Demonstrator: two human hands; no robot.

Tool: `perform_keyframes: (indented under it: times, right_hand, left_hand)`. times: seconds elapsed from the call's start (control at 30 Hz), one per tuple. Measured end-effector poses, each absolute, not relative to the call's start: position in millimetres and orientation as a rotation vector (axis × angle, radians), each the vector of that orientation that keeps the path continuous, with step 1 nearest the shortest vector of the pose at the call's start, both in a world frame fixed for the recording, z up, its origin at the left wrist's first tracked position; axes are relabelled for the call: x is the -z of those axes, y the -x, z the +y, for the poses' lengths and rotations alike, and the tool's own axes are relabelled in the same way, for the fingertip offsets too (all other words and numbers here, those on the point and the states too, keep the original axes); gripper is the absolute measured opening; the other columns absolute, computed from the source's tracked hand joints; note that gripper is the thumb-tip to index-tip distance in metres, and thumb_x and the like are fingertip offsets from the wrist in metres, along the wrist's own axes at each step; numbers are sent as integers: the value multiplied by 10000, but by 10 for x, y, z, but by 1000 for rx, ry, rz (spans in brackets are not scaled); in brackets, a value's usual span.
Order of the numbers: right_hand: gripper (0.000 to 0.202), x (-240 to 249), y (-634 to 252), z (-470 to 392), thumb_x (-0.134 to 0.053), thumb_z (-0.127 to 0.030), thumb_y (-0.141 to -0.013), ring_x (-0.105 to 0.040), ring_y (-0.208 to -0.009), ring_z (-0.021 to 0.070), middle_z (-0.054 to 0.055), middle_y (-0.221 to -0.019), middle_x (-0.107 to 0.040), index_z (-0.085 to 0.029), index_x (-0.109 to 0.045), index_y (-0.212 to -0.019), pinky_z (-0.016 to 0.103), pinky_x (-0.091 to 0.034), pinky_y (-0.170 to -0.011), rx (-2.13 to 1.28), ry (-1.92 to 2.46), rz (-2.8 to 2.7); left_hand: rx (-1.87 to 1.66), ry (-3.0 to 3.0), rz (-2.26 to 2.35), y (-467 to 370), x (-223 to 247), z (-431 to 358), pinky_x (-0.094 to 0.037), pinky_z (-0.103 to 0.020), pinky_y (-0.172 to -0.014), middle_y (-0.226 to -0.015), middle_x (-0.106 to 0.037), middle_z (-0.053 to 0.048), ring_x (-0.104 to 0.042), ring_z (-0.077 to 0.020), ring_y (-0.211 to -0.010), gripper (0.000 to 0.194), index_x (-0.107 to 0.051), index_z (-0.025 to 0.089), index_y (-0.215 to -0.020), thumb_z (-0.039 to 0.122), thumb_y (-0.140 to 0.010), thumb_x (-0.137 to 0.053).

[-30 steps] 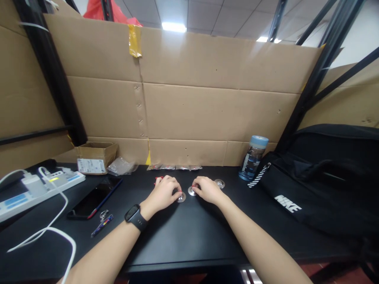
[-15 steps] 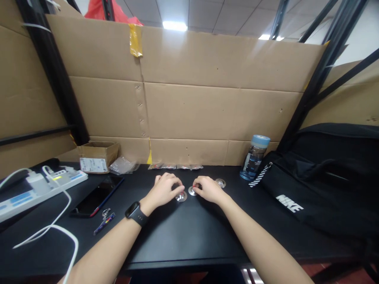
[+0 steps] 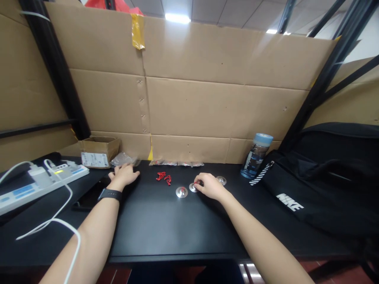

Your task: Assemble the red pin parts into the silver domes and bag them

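Three small silvery domed metal discs, shaped like finger cymbals, lie on the black table. The left cymbal has a bit of red at its centre. My right hand is closed at the middle cymbal, thumb and fingers pinched at its red centre and partly covering it. Behind that hand sits the third cymbal. Over to the left, my left hand stretches out, fingers apart, at the near edge of a clear plastic bag. Red cords lie loose between the hands.
Flat little packets line the cardboard wall. At left are a small cardboard box, a power strip with white cables, and a dark phone under my left forearm. A water bottle and black bag stand right.
My left hand has left the left cymbal and moved left to the plastic bag, uncovering the red cords. My right hand stays at the middle cymbal. The view has tilted slightly down.
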State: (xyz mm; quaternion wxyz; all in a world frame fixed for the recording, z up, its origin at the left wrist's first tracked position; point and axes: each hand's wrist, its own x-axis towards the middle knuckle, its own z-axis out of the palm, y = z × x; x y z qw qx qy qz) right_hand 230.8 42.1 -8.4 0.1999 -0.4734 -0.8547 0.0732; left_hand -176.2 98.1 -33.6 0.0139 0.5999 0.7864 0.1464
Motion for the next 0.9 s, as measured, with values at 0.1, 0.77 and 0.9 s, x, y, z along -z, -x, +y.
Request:
perform_keyframes:
  times: [0.1,0.77,0.9]
  right_hand:
    - [94,83,-2322,427,-628,-239,-875,-644,-881,173,29,-904,-694,-223,-721,-879,258,-440,-798,-197,1322,-2377]
    - [75,96,-2343,447,-646,-240,-865,-648,-857,173,29,-882,-693,-231,-719,-875,262,-447,-787,-199,1268,-2384]
    - [74,95,-2339,443,-645,-223,-857,-647,-836,167,23,-878,-692,-231,-719,-867,257,-446,-766,-209,1260,-2380]
  left_hand:
    - [-496,-1830,2475,1785,300,984,-399,-619,-969,-1503,-495,-180,-425,-498,-1319,669,-527,218,-1431,511,-830,-554]
    - [-1330,-1711,2532,1779,75,776,-357,-567,-974,-1227,-714,-121,-608,-379,-1170,378,-648,280,-1276,270,-969,-427]
    - [-1305,-1729,2510,1793,143,798,-343,-543,-965,-1155,-748,-95,-640,-362,-1130,387,-623,297,-1269,225,-917,-480]
